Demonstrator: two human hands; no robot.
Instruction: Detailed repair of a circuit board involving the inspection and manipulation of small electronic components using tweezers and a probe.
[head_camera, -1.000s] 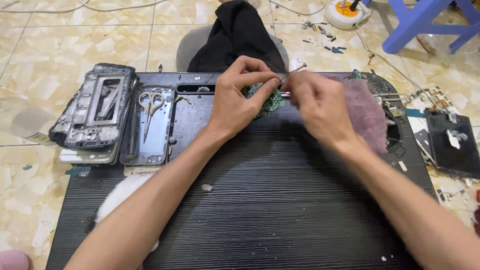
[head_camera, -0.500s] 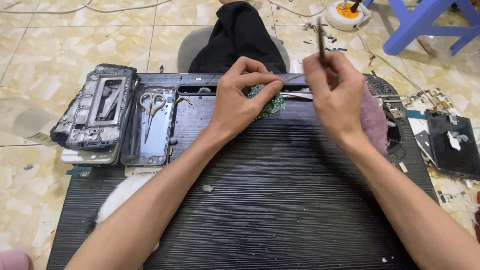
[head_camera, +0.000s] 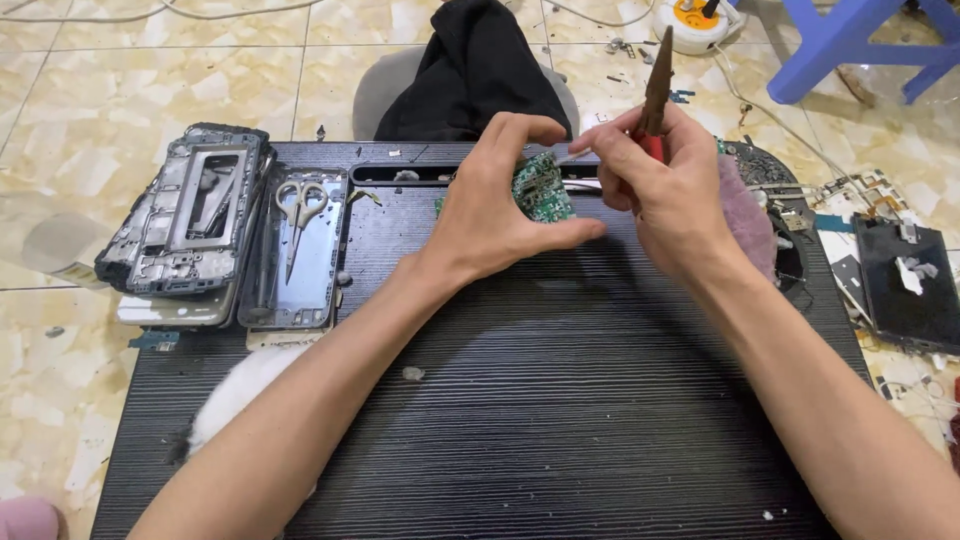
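I see the green board (head_camera: 543, 192) pinched in my left hand (head_camera: 497, 205), thumb below and fingers arched over its top, held just above the far edge of the black ribbed mat (head_camera: 560, 400). Its face turns toward me and its long axis runs roughly up and down, tilted a little. My right hand (head_camera: 665, 190) is closed around a red-handled tool (head_camera: 655, 85); the brown handle end points up and away, while the metal tip slants down-left to the board's upper edge. Whether tip and board touch, I cannot tell. On the left, an open phone shell (head_camera: 297, 250) lies like a tray with scissors (head_camera: 297, 215) in it, blades pointing toward me. Beside it a stack of phone frames (head_camera: 185, 215) rests. A pink cloth (head_camera: 745, 215) lies behind my right hand.
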